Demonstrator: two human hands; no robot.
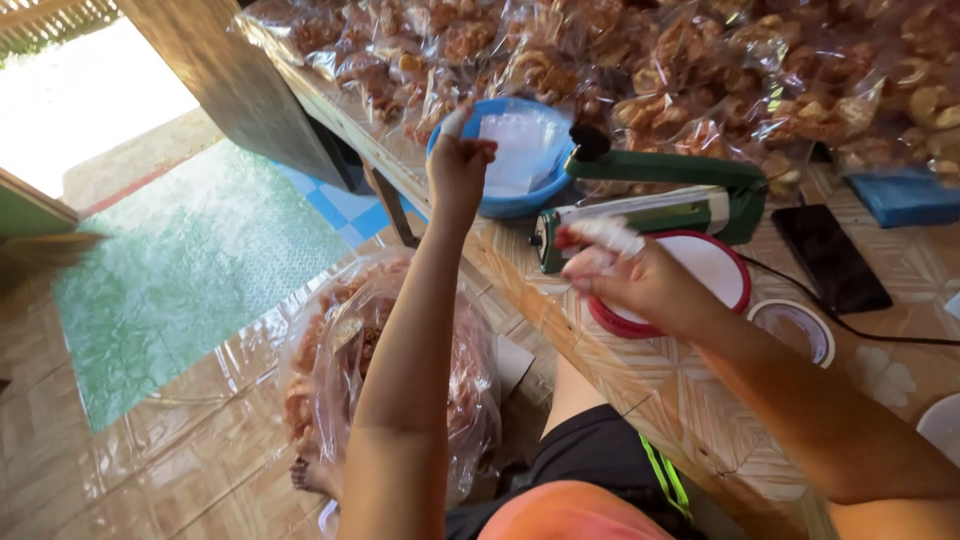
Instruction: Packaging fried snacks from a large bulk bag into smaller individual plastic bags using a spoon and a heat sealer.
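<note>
Clear plastic bags (520, 150) sit in the blue bowl (510, 200) on the surface (650, 380); the left hand (458, 165) reaches there, grip pinched at the bowl's rim. Right hand (625, 280), grip pinching something blurred and clear, hovers by the green sealer (660, 200) over a red-rimmed lid (715, 275). Filled snack packets (700, 60) are heaped behind.

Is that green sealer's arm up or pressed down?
Up: the sealer arm slants above its base, leaving a gap at the knob end.
</note>
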